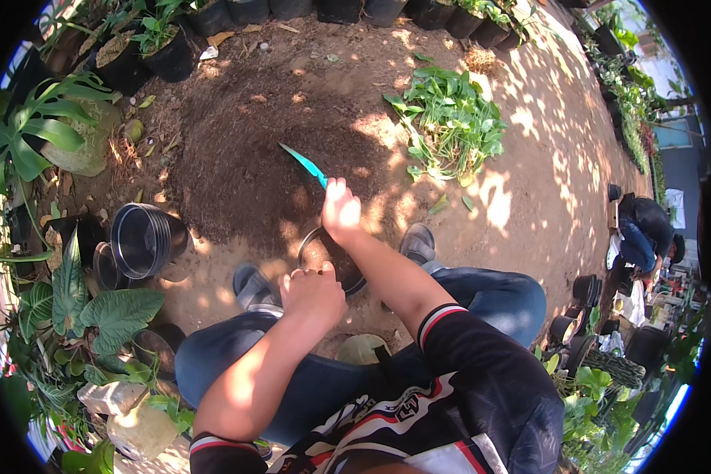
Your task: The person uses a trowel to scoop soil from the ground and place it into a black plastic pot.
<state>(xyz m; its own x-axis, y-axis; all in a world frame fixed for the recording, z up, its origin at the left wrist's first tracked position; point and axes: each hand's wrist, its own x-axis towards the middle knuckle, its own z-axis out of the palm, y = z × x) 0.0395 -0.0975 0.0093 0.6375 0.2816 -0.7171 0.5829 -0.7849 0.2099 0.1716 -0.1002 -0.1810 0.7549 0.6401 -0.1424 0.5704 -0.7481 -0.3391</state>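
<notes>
My right hand (341, 212) grips the handle of a teal hand trowel (306, 160), whose narrow blade points away over a mound of dark soil (237, 178). Beneath that forearm stands a round black plastic pot (351, 278) between my shoes, with sunlit soil inside. My left hand (313, 296) is closed at the pot's near left rim; its fingertips are mostly hidden. A heap of uprooted leafy green seedlings (450, 124) lies on the ground beyond the soil, to the right.
Nested black pots (139, 240) stand at the left, near a large stone (80, 139) and leafy plants (121, 314). A row of potted plants (172, 53) lines the far edge. Another person (646, 231) crouches far right. A rounded pale object (361, 348) sits between my legs.
</notes>
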